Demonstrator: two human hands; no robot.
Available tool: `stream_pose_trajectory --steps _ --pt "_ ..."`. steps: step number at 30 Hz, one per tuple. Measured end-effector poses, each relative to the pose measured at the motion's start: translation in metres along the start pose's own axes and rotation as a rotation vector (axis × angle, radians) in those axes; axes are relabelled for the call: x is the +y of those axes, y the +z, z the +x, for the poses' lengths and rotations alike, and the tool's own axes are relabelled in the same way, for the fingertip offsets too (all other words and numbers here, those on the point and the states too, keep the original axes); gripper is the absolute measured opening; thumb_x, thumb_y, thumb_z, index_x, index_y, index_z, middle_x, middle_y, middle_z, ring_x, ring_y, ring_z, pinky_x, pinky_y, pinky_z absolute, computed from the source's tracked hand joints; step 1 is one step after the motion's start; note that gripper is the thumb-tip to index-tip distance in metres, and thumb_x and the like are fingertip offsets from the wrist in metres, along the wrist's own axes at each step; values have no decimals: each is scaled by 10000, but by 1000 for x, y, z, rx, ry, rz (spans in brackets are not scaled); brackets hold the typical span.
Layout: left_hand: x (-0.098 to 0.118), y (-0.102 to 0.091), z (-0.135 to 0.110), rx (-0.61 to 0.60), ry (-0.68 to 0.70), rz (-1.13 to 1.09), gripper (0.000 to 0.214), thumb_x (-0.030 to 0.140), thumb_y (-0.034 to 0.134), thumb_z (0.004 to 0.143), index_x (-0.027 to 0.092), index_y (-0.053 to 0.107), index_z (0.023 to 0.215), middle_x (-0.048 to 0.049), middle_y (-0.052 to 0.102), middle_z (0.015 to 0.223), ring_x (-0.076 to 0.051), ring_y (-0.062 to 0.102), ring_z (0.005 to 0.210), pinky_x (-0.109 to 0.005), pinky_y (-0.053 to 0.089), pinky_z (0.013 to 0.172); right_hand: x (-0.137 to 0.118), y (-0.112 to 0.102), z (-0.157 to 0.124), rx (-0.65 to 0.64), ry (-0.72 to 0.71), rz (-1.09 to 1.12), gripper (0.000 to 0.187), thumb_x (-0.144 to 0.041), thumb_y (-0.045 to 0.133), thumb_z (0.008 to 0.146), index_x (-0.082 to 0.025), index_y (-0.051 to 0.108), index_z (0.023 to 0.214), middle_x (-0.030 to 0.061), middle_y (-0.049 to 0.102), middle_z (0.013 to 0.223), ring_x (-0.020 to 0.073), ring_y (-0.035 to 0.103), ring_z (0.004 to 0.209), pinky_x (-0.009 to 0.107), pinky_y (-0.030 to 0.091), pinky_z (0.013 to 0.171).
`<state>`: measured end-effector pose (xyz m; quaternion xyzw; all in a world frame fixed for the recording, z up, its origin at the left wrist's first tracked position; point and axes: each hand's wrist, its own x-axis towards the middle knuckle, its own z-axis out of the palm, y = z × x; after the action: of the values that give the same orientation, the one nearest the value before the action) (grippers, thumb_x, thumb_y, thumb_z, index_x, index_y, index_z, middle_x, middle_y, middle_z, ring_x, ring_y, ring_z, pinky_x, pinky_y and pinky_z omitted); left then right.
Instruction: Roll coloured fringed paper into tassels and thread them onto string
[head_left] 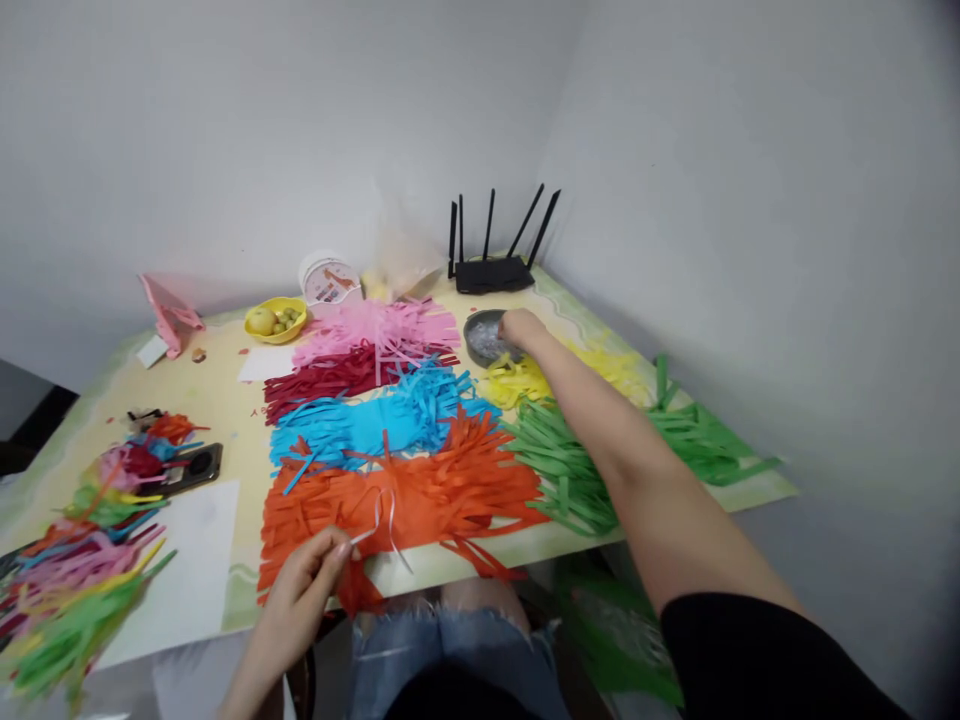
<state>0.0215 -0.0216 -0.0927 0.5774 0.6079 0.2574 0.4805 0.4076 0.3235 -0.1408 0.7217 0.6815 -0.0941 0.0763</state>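
- Orange, paper-like sheets with strip-cut edges (420, 505) lie at six o'clock on the pale yellow patterned tabletop (251, 430), twelve being its far edge.
- The left hand (307, 580), at seven o'clock, pinches a thin whitish ribbon (366, 534) between thumb and finger; its free length loops over the orange sheets. A small orange fringed piece (360, 590) hangs just beneath those fingers; whether they grip it too, I cannot tell.
- The right hand (523, 328) reaches to one o'clock, fingers inside a round grey bowl (471, 347); I cannot tell whether they hold anything.
- Judged done: a long multicoloured fringed bundle (97, 580) at eight o'clock seems already gathered, clusters following one another.
- Judged left: the orange sheets and the bright blue (375, 425), dark red (322, 388) and pink (345, 335) fringed stacks running up to twelve, plus yellow strips (517, 385) at two and green strips (570, 465) at four, all lie loose. The small orange piece looks unfinished.
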Motion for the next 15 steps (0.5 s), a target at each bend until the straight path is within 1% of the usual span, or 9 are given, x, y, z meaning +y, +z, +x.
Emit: stream_pose_trajectory --steps 4,7,10,13,15 --pt "-7 -3 -10 30 -27 -7 581 741 499 857 177 547 728 27 375 635 -126 346 581 -240 317 547 -14 4 6 -60 -7 43 359 -360 648 948 -121 627 1215 118 641 1226 223 650 1081 415 563 923" --pt "-8 -3 -12 34 -33 -5 579 734 501 861 174 556 721 29 370 625 -123 336 574 -238 299 536 -22 11 11 -76 -3 72 389 -351 669 934 -92 622 1221 144 632 1239 233 644 1097 417 558 935" --pt "-7 -4 -10 31 -28 -22 573 721 501 870 170 576 733 27 379 623 -122 343 576 -236 292 537 -22 15 12 -59 7 104 404 -346 673 931 -79 617 1228 158 624 1251 240 638 1114 423 553 948" --pt "-6 -3 -6 34 -22 -36 579 727 504 864 166 587 743 28 388 620 -120 343 573 -235 290 538 -17 13 9 -31 4 164 367 -349 661 939 -105 628 1212 132 635 1234 231 645 1091 416 560 933" --pt "-6 -3 -5 26 -18 -43 577 725 503 865 166 591 755 31 383 614 -118 336 568 -234 290 536 -12 10 2 13 -25 235 344 -355 647 949 -117 633 1198 118 647 1206 214 655 1051 400 571 904"
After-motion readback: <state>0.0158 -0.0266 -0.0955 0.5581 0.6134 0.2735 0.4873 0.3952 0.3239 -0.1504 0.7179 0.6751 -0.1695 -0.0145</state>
